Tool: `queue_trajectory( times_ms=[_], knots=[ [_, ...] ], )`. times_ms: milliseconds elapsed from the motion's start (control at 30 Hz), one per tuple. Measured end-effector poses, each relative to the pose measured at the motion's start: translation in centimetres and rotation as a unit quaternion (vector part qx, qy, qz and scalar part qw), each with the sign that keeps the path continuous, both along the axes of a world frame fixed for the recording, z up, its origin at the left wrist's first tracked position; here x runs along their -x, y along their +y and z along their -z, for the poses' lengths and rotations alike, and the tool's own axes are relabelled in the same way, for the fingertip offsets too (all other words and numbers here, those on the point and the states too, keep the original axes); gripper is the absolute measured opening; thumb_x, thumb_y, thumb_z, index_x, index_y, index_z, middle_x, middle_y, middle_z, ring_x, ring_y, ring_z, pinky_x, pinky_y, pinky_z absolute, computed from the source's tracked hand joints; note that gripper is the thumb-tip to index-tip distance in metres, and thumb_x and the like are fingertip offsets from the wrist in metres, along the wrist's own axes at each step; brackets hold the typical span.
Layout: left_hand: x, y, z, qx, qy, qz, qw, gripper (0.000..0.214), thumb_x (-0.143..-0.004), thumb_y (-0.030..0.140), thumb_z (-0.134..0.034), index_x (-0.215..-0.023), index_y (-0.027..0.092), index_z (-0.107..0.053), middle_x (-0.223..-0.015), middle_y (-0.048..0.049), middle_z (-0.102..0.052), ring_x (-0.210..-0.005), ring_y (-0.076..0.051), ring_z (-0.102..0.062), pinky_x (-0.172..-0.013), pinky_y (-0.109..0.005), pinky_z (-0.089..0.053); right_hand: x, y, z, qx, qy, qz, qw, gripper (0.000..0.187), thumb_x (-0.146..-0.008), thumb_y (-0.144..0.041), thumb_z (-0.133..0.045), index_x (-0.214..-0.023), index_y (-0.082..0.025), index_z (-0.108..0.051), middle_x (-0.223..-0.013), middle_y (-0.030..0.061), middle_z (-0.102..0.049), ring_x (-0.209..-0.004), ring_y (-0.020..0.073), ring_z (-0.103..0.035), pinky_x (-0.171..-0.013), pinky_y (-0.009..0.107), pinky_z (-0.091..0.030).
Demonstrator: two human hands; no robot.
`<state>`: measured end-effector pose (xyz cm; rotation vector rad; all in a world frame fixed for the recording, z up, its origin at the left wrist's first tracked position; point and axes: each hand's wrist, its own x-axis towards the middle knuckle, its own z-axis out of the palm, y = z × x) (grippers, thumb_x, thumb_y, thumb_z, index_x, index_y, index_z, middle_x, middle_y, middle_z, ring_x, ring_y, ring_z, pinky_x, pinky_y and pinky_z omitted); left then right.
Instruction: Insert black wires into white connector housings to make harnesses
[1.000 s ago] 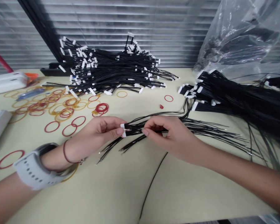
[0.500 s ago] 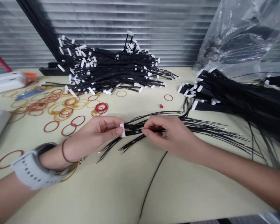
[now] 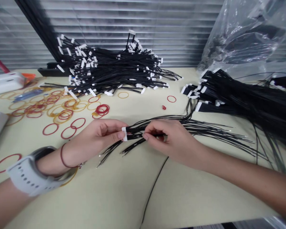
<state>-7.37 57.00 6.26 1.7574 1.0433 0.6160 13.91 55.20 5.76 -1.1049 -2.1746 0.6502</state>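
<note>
My left hand [image 3: 98,136] pinches the white connector end [image 3: 124,134] of a small bundle of thin black wires [image 3: 205,130] at the middle of the table. My right hand [image 3: 173,140] is closed on the same bundle just to the right of the connector. The wires fan out to the right across the table. A few loose wire ends hang down below the hands. My left wrist carries a white watch [image 3: 26,178] and a red band.
A pile of black wires with white connectors [image 3: 109,70] lies at the back. A larger heap [image 3: 252,101] and a clear plastic bag [image 3: 248,38] are at the right. Several red and yellow rubber bands [image 3: 57,109] lie at the left. One single black wire [image 3: 154,187] runs toward the front edge.
Both hands keep their grip on the bundle. The view has shifted slightly; the hands barely moved.
</note>
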Motion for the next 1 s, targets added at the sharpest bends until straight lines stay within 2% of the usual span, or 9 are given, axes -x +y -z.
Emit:
queue_trajectory(
  times_ms=[333,633,1000],
  knots=[
    [-0.30,-0.50,-0.60,0.032,0.018,0.005,0.999,0.011,-0.078,0.019,-0.054,-0.076,0.012,-0.061,-0.068,0.0018,-0.057,-0.064,-0.008,-0.048,-0.059,-0.016,-0.040,0.18,-0.06,0.13,0.005,-0.009,0.003,1.000,0.010,-0.079,-0.020,-0.050,-0.072,-0.016,-0.057,-0.065,-0.0039,-0.058,-0.056,0.0043,-0.047,-0.054,0.017,-0.033],
    [-0.43,-0.50,-0.52,0.049,0.007,0.001,0.999,0.010,-0.079,0.018,-0.054,-0.081,0.012,-0.061,-0.070,0.0025,-0.057,-0.066,-0.007,-0.049,-0.061,-0.014,-0.040,0.25,-0.20,0.03,0.013,-0.002,0.000,1.000,0.010,-0.078,-0.018,-0.049,-0.070,-0.016,-0.055,-0.064,-0.0052,-0.057,-0.055,0.0029,-0.045,-0.053,0.016,-0.032],
    [-0.39,-0.56,-0.64,0.038,0.025,0.018,0.999,0.012,-0.078,0.019,-0.055,-0.085,0.013,-0.064,-0.071,0.0013,-0.060,-0.065,-0.008,-0.050,-0.060,-0.016,-0.041,0.23,-0.13,0.03,0.013,0.010,-0.020,1.000,0.011,-0.079,-0.019,-0.050,-0.071,-0.016,-0.057,-0.063,-0.0042,-0.056,-0.054,0.0043,-0.044,-0.054,0.018,-0.032]
  ],
)
